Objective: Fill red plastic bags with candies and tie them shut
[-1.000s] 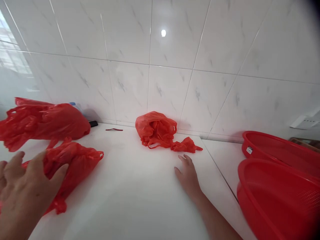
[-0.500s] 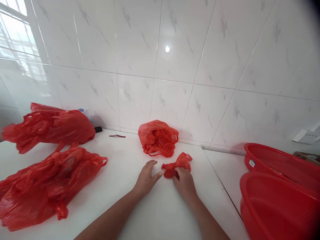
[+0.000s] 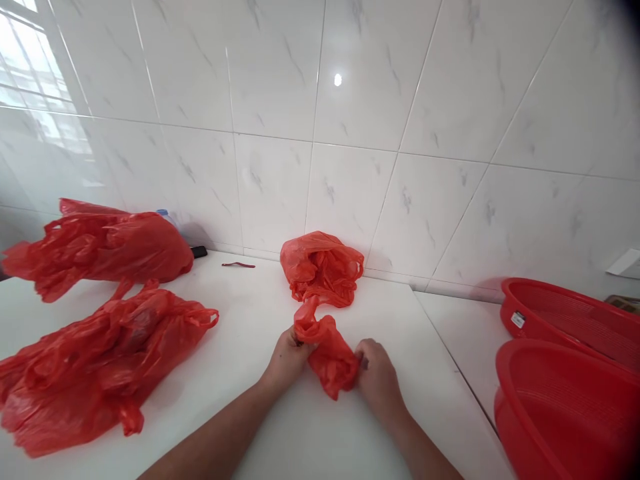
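Observation:
My left hand point(image 3: 287, 359) and my right hand point(image 3: 376, 375) both pinch a small crumpled red plastic bag point(image 3: 327, 353) just above the white counter point(image 3: 240, 347), one hand on each side of it. Right behind it, against the tiled wall, sits a bunched red plastic bag point(image 3: 323, 267). Both hands have their fingers closed on the small bag's plastic.
Two large filled red bags lie at the left, one near point(image 3: 95, 363) and one further back point(image 3: 105, 247). Two red plastic basins point(image 3: 565, 407) stand at the right. A thin red strip point(image 3: 239, 265) and a dark object point(image 3: 199, 252) lie by the wall.
My left hand left the big near bag and came to the middle. Both hands took hold of the small red bag and lifted it off the counter.

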Demonstrator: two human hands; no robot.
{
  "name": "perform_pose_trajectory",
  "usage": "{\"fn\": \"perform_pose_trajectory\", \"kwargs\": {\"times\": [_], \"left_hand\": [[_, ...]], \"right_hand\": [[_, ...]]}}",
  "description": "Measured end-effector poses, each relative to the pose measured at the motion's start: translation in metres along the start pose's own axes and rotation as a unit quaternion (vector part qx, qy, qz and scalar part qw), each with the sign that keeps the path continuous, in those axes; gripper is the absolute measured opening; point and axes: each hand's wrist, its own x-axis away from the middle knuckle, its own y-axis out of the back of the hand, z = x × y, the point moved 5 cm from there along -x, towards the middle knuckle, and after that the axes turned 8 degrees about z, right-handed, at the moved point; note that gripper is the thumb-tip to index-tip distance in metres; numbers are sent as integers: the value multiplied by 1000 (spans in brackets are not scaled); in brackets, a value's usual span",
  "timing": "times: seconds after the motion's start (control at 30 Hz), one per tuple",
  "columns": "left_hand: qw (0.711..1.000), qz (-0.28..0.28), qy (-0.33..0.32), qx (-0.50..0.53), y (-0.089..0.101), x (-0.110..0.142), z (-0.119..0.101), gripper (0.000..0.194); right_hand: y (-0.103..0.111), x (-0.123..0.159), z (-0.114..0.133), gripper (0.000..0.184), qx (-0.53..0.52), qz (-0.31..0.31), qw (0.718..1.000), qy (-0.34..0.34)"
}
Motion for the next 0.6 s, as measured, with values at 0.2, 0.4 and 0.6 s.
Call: {"fn": "perform_pose_trajectory", "kwargs": {"times": [0.2, 0.4, 0.6], "left_hand": [[998, -68, 9, 9, 10, 1, 4, 26], [994, -111, 4, 25, 24, 0, 4, 32], [997, -69, 6, 26, 12, 4, 1, 34]], "right_hand": [[21, -7, -21, 12, -58, -25, 995, -80], [21, 3, -9, 26, -86, -30, 993, -72], [-12, 15, 16, 34, -18, 93, 995, -18]]}}
